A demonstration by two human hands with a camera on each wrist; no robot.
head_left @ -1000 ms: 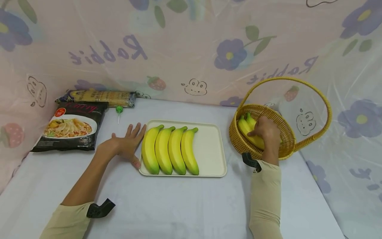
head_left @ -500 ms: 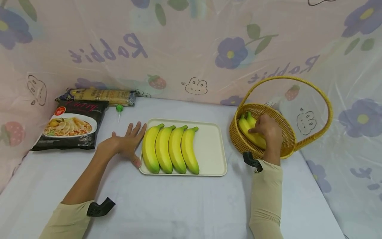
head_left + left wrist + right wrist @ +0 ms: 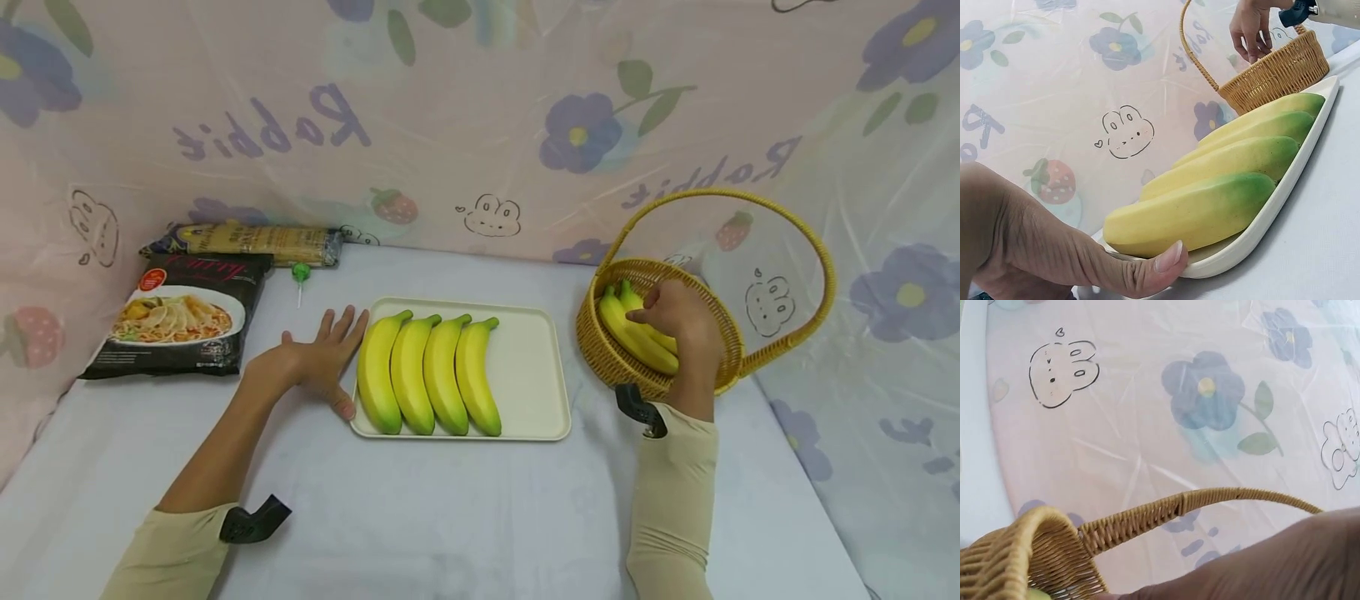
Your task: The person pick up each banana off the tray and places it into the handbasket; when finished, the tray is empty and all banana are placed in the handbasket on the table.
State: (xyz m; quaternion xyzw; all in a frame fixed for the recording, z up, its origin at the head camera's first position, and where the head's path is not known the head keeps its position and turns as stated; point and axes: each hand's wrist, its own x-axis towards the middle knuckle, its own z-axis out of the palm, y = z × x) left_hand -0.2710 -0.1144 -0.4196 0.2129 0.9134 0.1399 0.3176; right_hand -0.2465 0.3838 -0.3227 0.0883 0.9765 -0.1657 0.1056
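**Right hand shifts back in the basket, left hand stays flat by the tray**

Since a second ago the right hand (image 3: pixel 675 321) has drawn slightly up and toward the far side of the wicker basket (image 3: pixel 600 354), uncovering more of the bananas in the basket (image 3: pixel 633 337); the left hand (image 3: pixel 318 362) has not moved.

Head view: the basket is round, woven of golden cane, with a tall hooped handle, and it holds at least two smooth yellow bananas with green tips. The right hand's fingers curl over them from above, touching the upper fruit; whether they actually grip it I cannot tell. Left of the basket, well apart, lies a shallow cream tray (image 3: pixel 532 375), rectangular with rounded corners, holding four bananas in a row (image 3: pixel 427 375), side by side and touching. The left hand lies flat on the pale cloth with fingers spread, its thumb against the tray's left edge. Further left are a glossy black noodle packet (image 3: pixel 176 321), a long spaghetti pack (image 3: pixel 255 243) and a green lollipop (image 3: pixel 300 275).

Left wrist view: the thumb (image 3: pixel 1147 265) presses the tray's rim (image 3: pixel 1254 240) just below the nearest banana (image 3: pixel 1197 209); the basket (image 3: pixel 1279 69) and the right hand (image 3: pixel 1250 28) show beyond.

Right wrist view: only the woven rim and handle (image 3: pixel 1166 512) show against the flowered plastic sheet (image 3: pixel 1147 394); the fingers are out of sight.
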